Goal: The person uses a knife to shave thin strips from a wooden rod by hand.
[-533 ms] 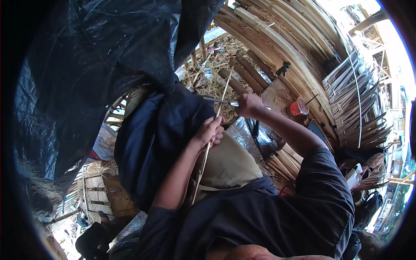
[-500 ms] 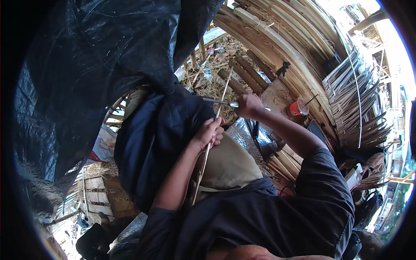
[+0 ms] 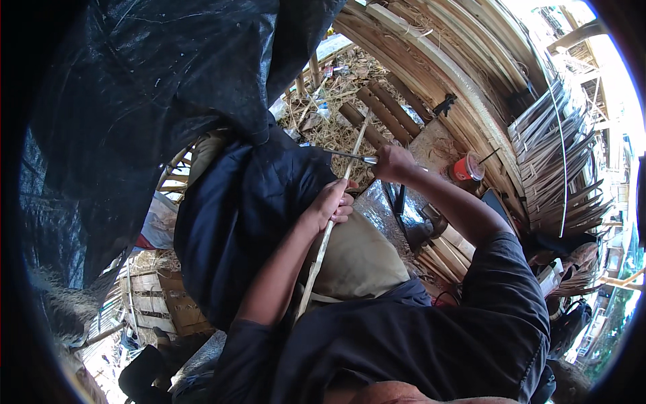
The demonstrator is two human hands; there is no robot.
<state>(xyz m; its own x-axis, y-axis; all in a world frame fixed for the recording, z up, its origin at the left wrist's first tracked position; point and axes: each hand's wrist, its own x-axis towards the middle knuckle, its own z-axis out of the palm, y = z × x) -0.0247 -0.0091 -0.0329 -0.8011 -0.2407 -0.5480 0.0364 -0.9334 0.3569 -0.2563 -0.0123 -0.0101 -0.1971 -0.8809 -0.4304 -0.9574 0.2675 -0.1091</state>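
**Pale strip crossed by a knife**

Black sheeting fills the upper left. At centre, the left hand grips the pale strip, slanting up rightward; beside it, the right hand clenches the knife. Right of centre sits a red cup.

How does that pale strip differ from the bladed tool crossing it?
The pale strip is long and light-coloured; the bladed tool shows shorter, partly dark and partly shiny. The strip slants up and away from the body; the tool lies across it. The left hand grasps the strip, the right hand the tool. Both look slender.
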